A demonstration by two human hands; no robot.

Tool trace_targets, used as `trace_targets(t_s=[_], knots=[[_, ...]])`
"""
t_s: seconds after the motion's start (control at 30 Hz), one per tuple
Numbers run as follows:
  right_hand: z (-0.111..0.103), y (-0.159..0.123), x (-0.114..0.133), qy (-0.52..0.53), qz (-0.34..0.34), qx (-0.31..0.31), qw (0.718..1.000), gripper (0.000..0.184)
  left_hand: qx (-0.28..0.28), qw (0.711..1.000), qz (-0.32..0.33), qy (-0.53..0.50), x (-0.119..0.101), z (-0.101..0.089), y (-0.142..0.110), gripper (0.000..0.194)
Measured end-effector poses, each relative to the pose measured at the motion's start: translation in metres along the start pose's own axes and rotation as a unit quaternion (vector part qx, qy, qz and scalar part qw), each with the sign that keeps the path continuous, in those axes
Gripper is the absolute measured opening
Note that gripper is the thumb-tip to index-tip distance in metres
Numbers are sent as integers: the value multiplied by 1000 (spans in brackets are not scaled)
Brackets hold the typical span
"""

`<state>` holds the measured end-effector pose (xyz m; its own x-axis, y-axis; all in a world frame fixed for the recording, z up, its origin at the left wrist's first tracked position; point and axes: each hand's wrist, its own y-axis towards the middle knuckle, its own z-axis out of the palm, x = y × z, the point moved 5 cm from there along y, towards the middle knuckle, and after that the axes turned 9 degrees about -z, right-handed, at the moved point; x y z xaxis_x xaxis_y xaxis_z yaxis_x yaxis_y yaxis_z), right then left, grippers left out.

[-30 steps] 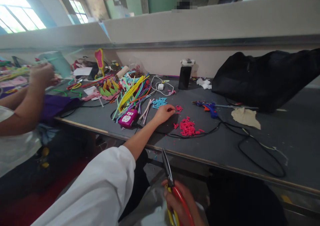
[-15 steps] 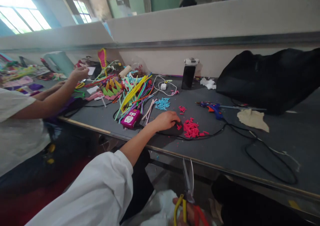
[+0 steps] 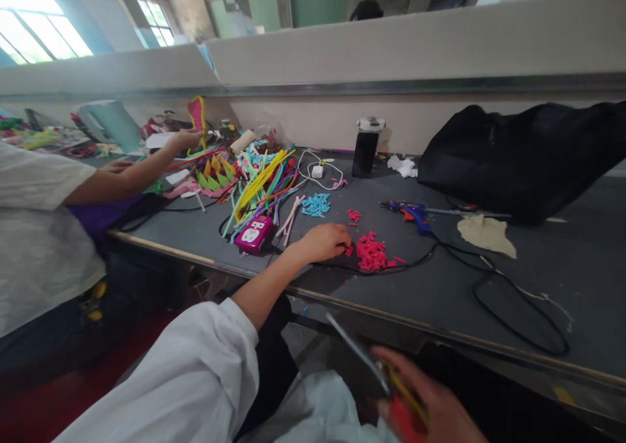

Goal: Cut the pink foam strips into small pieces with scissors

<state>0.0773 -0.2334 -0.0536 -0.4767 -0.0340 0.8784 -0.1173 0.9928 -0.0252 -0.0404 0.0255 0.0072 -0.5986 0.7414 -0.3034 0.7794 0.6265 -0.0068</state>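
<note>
My left hand (image 3: 325,242) rests on the grey table, fingers curled together against a few small red pieces (image 3: 349,250). Its fingertips are partly hidden, so what they pinch cannot be made out. Just to their right lies a larger heap of red pieces (image 3: 372,254), with a smaller red group (image 3: 354,216) behind. Below the table edge, my right hand (image 3: 435,397) is wrapped round the red and yellow handles of scissors (image 3: 359,350). The scissors are smeared by motion, their blades pointing up and left and looking nearly together.
Blue cut pieces (image 3: 315,205), a purple power socket (image 3: 253,234) and a pile of pipe cleaners (image 3: 261,185) lie left. A glue gun (image 3: 413,216), its black cable (image 3: 482,280), a bottle (image 3: 366,148) and a black bag (image 3: 518,162) are right. A co-worker's arm (image 3: 147,169) reaches in at left.
My left hand has come down from the small rear red group to the pieces beside the big heap. The scissors swung, opened, then closed up. The co-worker's hand moved right.
</note>
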Motion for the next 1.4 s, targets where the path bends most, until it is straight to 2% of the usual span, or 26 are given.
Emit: trace_targets(t_s=[0.07, 0.17, 0.23, 0.33, 0.4, 0.43, 0.47, 0.53, 0.57, 0.6, 0.63, 0.73, 0.87, 1.0, 1.2, 1.4], knots=[[-29, 22, 18, -68, -47, -59, 995, 47, -4, 1000, -10, -14, -3, 0, 1, 19], [-63, 50, 36, -175, -80, -179, 965, 44, -23, 998, -35, -50, -5, -2, 3, 14], [-74, 60, 36, -224, -82, -227, 944, 46, -41, 993, -56, -91, -7, -3, 4, 10], [-77, 63, 24, -225, -106, -285, 925, 45, -57, 981, -79, -166, -16, -6, 2, 12], [-74, 61, 15, -225, -112, -297, 921, 46, -54, 950, -91, -293, -26, -7, -4, 18], [-71, 61, 13, -222, -114, -295, 922, 47, -44, 900, -101, -422, -31, -7, -8, 18], [-69, 61, 13, -218, -118, -290, 924, 48, -34, 828, -113, -549, -36, -5, -13, 16], [-63, 64, 16, -207, -120, -274, 931, 51, -20, 696, -128, -706, -47, -1, -23, 16], [-59, 67, 19, -204, -116, -262, 936, 53, -18, 655, -127, -745, -52, 1, -28, 17], [-55, 70, 22, -204, -112, -248, 940, 54, -19, 630, -124, -766, -56, 2, -32, 17], [-52, 73, 25, -204, -109, -235, 944, 54, -22, 619, -119, -776, -59, 2, -35, 17], [-42, 83, 32, -202, -117, -206, 950, 53, -45, 626, -102, -772, -61, 2, -41, 15], [-37, 89, 35, -204, -123, -210, 948, 53, -83, 637, -87, -761, -58, 2, -43, 11], [-39, 87, 35, -219, -136, -232, 938, 54, -105, 640, -82, -757, -61, 1, -43, 13], [-43, 85, 38, -261, -155, -256, 918, 51, -129, 627, -93, -762, -69, -3, -46, 18], [-47, 83, 42, -289, -171, -271, 902, 48, -132, 645, -109, -745, -66, -2, -47, 21]])
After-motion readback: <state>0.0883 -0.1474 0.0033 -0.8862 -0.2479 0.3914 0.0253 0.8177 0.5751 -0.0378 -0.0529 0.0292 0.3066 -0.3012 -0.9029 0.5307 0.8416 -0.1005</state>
